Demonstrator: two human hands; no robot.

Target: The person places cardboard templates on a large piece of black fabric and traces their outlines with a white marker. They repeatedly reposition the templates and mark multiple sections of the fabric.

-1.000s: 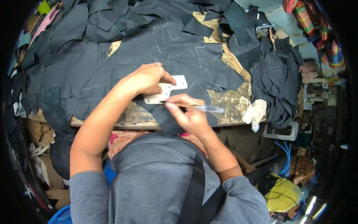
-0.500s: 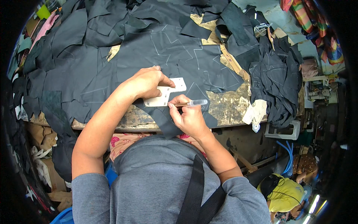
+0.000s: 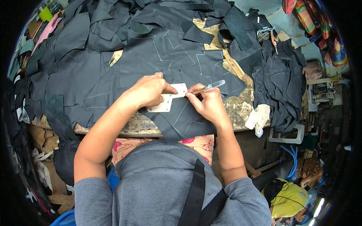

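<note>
My left hand (image 3: 149,89) lies over a white stepped pattern template (image 3: 161,107), its index finger and thumb spread and pressing it flat on black leather-like material (image 3: 151,56). In my right hand (image 3: 211,103) is a clear-barrelled pen (image 3: 215,86), pinched between thumb and fingers. The pen's tip, partly hidden by the fingers, is at the template's right end. Pale angular outlines mark the material beyond the template, and another runs below it near the table edge.
Worn wooden table (image 3: 235,113) shows around the black pieces. A crumpled black heap (image 3: 279,79) lies at right, with pale card pieces (image 3: 258,116) beside it. A white plastic stool (image 3: 287,135) stands below. A person in a yellow shirt (image 3: 290,199) is at lower right.
My right hand with the pen has moved up and right, from the template's lower edge to its right end. The template and the material under it have shifted slightly toward me.
</note>
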